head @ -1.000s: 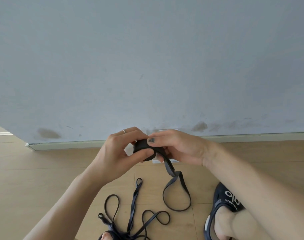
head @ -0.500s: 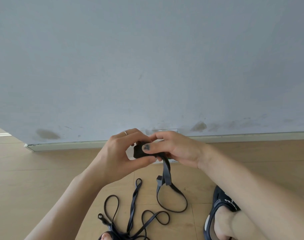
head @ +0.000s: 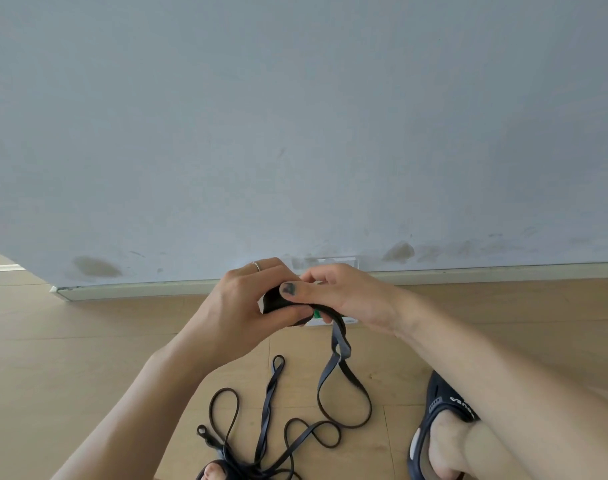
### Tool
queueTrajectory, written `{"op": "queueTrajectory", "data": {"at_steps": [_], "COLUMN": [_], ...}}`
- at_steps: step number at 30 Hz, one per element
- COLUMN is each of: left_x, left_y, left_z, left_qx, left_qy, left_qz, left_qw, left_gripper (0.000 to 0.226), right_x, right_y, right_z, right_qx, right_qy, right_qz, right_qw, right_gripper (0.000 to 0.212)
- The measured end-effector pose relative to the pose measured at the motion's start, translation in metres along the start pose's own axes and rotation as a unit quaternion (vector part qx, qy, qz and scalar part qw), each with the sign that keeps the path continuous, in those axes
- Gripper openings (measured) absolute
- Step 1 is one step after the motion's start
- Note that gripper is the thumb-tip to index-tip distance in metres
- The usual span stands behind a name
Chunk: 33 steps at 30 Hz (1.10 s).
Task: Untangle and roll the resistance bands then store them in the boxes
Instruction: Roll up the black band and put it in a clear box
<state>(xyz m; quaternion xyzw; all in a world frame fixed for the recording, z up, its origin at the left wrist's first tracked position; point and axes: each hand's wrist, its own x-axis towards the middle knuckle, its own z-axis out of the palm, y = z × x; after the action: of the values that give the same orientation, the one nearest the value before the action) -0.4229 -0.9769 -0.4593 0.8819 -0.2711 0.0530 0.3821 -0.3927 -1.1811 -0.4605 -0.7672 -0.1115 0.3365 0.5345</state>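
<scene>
Both hands met in front of the wall, just above its baseboard, with bare wood floor open to either side of them. A clear box sat against the wall directly behind the hands, mostly hidden.

Left hand curled around the rolled part of the band, thumb underneath. Right hand pinched the same roll from the other side, thumb pressed on top. The hands were together, both clamped on the roll.

The roll was dark, compact, mostly covered by fingers; its axis could not be told. The unrolled tail dropped straight down from under the right hand, long axis pointing toward the person, twisted once just below the hands, then opened into a flat loop on the floor.

Below the hands, between the forearms, more dark bands lay tangled in loose loops, running down under a toe at the bottom edge. A dark slipper sat below the right forearm, just beside the loop.
</scene>
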Motion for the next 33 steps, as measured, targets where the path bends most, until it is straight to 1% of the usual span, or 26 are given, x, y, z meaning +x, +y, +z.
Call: {"op": "queueTrajectory", "data": {"at_steps": [2,4,6,7,9,11,13,15,16,18,19,20,21,23,24,27,28,30,32,33], "left_x": [-0.001,-0.002,-0.002,-0.001,0.001,0.002,0.002,0.000,0.000,-0.001,-0.001,-0.002,-0.002,-0.003,-0.003,-0.001,0.000,0.000,0.000,0.000], "left_y": [-0.005,-0.011,-0.014,-0.014,-0.014,-0.014,-0.014,-0.010,-0.008,-0.005,-0.005,-0.005,-0.007,-0.007,-0.005,0.001,0.001,0.000,-0.001,-0.001], "left_z": [-0.004,-0.011,-0.015,-0.015,-0.015,-0.014,-0.011,-0.009,-0.007,-0.006,-0.007,-0.009,-0.011,-0.011,-0.009,-0.001,0.000,-0.001,-0.003,-0.005], "left_qx": [-0.016,-0.036,-0.063,-0.073,-0.085,-0.103,-0.125,-0.151,-0.169,-0.198,-0.198,-0.177,-0.135,-0.038,-0.008,0.007,-0.004,-0.035,-0.055,-0.058], "left_qy": [-0.003,-0.001,0.000,0.001,0.002,0.011,0.028,0.041,0.044,0.044,0.040,0.034,0.024,-0.010,-0.027,-0.035,-0.031,-0.026,-0.016,-0.007], "left_qz": [-0.024,-0.051,-0.068,-0.071,-0.076,-0.083,-0.087,-0.093,-0.097,-0.106,-0.106,-0.097,-0.078,-0.038,-0.028,-0.003,0.004,0.012,-0.001,-0.005], "left_qw": [1.000,0.998,0.996,0.995,0.993,0.991,0.988,0.983,0.980,0.974,0.974,0.979,0.987,0.999,0.999,0.999,1.000,0.999,0.998,0.998], "left_gripper": [0.012,0.013,0.016,0.016,0.012,0.006,0.007,0.013,0.016,0.016,0.015,0.014,0.013,0.018,0.019,0.009,0.009,0.010,0.008,0.007], "right_x": [-0.003,-0.005,-0.008,-0.008,-0.006,-0.004,-0.005,-0.010,-0.012,-0.011,-0.008,-0.006,-0.003,-0.001,-0.001,0.001,0.001,0.000,0.000,0.000], "right_y": [-0.002,-0.002,-0.002,-0.002,-0.002,0.002,0.002,-0.004,-0.007,-0.006,-0.003,-0.001,0.002,0.005,0.006,0.004,0.003,0.001,0.001,0.001], "right_z": [-0.001,-0.004,-0.009,-0.011,-0.010,-0.008,-0.003,0.003,0.005,0.005,0.004,0.004,0.004,0.007,0.010,0.012,0.011,0.006,0.003,0.002], "right_qx": [-0.034,-0.045,-0.011,0.007,0.029,0.059,0.126,0.195,0.214,0.220,0.209,0.194,0.176,0.120,0.083,0.024,0.017,0.028,0.098,0.136], "right_qy": [0.004,0.045,0.087,0.096,0.093,0.067,-0.001,-0.078,-0.100,-0.115,-0.104,-0.084,-0.056,0.005,0.029,0.045,0.037,-0.016,-0.078,-0.099], "right_qz": [-0.003,-0.041,-0.086,-0.096,-0.081,-0.044,-0.015,-0.010,-0.009,-0.023,-0.035,-0.043,-0.045,-0.031,-0.022,-0.001,0.007,0.016,-0.001,-0.014], "right_qw": [0.999,0.997,0.992,0.991,0.992,0.995,0.992,0.978,0.972,0.968,0.972,0.976,0.982,0.992,0.996,0.999,0.999,0.999,0.992,0.986], "right_gripper": [0.054,0.043,0.030,0.026,0.026,0.035,0.041,0.037,0.038,0.042,0.044,0.046,0.048,0.049,0.048,0.050,0.052,0.058,0.057,0.050]}}
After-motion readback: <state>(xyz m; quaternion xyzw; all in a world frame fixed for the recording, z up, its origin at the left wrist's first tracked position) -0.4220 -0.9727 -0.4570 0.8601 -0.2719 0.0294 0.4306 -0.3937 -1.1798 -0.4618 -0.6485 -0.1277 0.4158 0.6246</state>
